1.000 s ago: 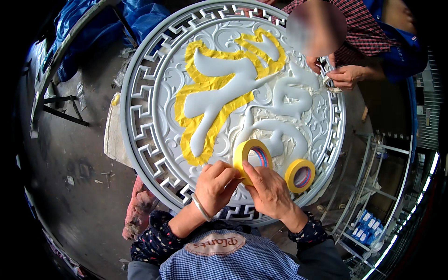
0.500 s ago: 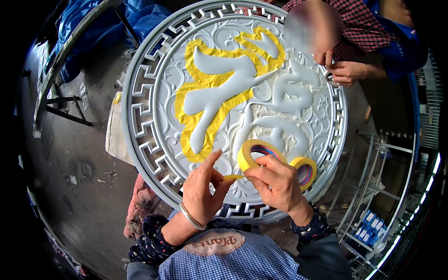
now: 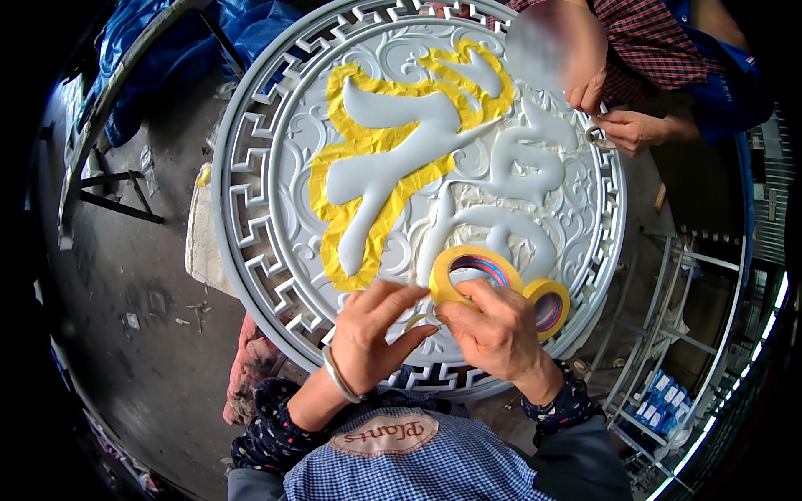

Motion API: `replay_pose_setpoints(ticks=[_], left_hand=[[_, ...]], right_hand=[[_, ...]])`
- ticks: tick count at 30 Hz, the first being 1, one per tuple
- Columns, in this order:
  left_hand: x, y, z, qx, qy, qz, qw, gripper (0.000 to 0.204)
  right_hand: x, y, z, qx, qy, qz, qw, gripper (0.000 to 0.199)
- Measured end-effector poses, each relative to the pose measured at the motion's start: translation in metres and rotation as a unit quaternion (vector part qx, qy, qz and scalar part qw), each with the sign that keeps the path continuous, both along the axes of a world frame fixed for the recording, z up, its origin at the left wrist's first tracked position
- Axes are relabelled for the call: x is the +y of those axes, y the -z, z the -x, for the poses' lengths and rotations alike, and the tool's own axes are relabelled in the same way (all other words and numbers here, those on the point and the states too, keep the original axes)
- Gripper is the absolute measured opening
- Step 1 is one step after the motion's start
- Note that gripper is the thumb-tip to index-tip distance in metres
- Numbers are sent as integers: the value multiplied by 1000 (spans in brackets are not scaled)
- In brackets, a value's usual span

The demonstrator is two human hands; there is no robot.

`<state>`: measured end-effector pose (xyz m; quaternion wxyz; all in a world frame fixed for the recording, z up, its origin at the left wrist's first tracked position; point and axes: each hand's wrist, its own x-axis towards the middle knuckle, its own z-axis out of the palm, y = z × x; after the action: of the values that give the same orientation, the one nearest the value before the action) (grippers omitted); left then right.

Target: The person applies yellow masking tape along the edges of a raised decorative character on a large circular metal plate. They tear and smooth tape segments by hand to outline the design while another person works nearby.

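My right hand (image 3: 501, 330) grips a roll of yellow masking tape (image 3: 447, 275) by its lower edge, above the near part of a round white carved panel (image 3: 288, 242). A short curl of loose tape (image 3: 418, 319) hangs at the roll's left. Beside it my left hand (image 3: 372, 330) is open, thumb and fingers apart around that curl; whether it touches the tape I cannot tell. A second yellow tape roll (image 3: 561, 324) lies on the panel just right of my right hand. Crumpled yellow tape (image 3: 326, 171) borders the raised character on the panel's left; whitish tape (image 3: 522, 242) surrounds the right-hand shapes.
Across the panel at upper right, another person's hands (image 3: 626, 129) hold a small tape roll (image 3: 597, 138). A metal rack (image 3: 668, 334) with blue-and-white packages (image 3: 664, 405) stands at right. Blue sheeting (image 3: 251, 37) and a metal frame (image 3: 125, 196) are at left.
My left hand's fingers have spread from the tape strip and moved toward the roll. The strip now curls. The roll in my right hand has shifted slightly right.
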<state>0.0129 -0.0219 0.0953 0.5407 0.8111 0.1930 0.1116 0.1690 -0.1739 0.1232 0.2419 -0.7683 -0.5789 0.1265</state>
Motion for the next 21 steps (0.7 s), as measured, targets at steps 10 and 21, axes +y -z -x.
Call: replay_pose_setpoints(ticks=[10,21], left_hand=[[-6,10,1,-35,-21,66,997,17],[5,37,6,-12,-261,346,901,16]], right_hand=[[0,11,8,-4,-8,-24,1000,26],[-21,46,24,-66,15,-58,996,32]])
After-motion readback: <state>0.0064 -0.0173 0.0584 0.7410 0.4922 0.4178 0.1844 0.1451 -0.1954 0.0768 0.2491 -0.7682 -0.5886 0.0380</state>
